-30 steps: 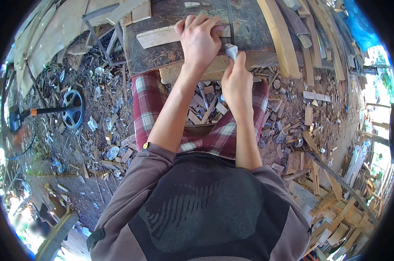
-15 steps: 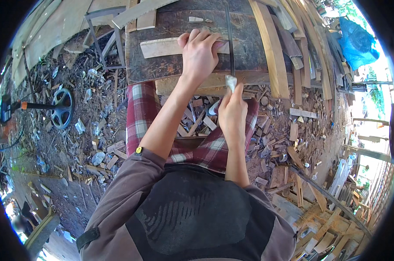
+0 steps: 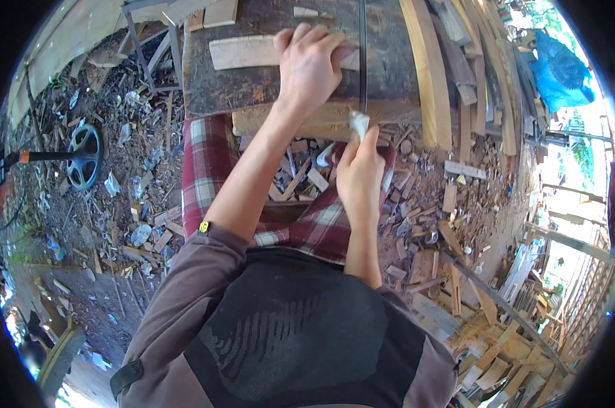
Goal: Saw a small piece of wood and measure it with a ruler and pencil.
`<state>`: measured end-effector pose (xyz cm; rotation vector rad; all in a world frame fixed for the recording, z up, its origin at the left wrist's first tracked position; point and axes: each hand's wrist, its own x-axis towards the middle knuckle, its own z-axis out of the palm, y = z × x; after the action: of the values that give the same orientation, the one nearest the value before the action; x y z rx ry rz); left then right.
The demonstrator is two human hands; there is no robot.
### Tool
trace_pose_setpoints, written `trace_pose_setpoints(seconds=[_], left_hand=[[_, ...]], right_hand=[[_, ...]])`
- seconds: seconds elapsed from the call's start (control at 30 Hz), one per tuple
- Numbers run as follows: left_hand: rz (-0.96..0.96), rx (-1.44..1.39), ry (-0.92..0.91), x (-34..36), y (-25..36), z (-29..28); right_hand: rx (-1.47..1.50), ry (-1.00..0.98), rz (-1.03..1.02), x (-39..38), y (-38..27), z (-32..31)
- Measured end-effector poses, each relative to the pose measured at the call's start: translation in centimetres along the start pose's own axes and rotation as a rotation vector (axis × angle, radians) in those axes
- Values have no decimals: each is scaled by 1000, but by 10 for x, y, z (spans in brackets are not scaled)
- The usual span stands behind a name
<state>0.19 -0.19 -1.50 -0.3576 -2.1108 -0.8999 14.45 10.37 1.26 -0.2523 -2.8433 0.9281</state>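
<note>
My left hand [image 3: 309, 73] is closed over a pale wooden strip [image 3: 243, 53], pressing it flat on a dark, worn wooden bench [image 3: 250, 88]. Its thumb side lies near the strip's right end. My right hand [image 3: 359, 178] grips the whitish handle [image 3: 359, 124] of a saw, its fingers wrapped round it. The saw's long, thin dark blade [image 3: 362, 51] runs away from me across the bench, seen nearly edge-on. It stands right beside the strip's right end; whether it touches the wood I cannot tell. A small wood offcut [image 3: 305, 11] lies farther back.
Long planks [image 3: 426, 75] lean along the bench's right side. A grey metal frame [image 3: 144, 51] stands at left, near a black wheel on a shaft [image 3: 84, 157]. Wood scraps [image 3: 423, 217] litter the ground. A blue plastic sheet [image 3: 559, 71] hangs at far right.
The saw is drawn slightly back toward me relative to the strip. The bit of wood showing right of the blade no longer shows. My left hand keeps its hold; the whole view has shifted slightly.
</note>
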Motion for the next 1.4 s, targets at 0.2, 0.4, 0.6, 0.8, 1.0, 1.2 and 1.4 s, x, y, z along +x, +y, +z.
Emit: trace_pose_setpoints(seconds=[0.2, 0.4, 0.6, 0.8, 1.0, 1.2, 1.4], left_hand=[[0, -11, 2, 0, 9, -2], [-72, 11, 16, 3, 5, 5], [11, -25, 14, -8, 10, -5], [-25, -37, 36, 0, 12, 1], [-78, -10, -42, 8, 8, 2], [-30, 12, 17, 2, 1, 5], [-26, 33, -10, 4, 8, 5]], right_hand=[[-44, 54, -77, 48, -19, -2], [0, -57, 46, 22, -19, 6], [-41, -8, 22, 14, -10, -2], [18, 64, -54, 55, -21, 1], [40, 21, 2, 5, 0, 13], [12, 2, -13, 0, -7, -17], [-296, -78, 86, 8, -41, -73]])
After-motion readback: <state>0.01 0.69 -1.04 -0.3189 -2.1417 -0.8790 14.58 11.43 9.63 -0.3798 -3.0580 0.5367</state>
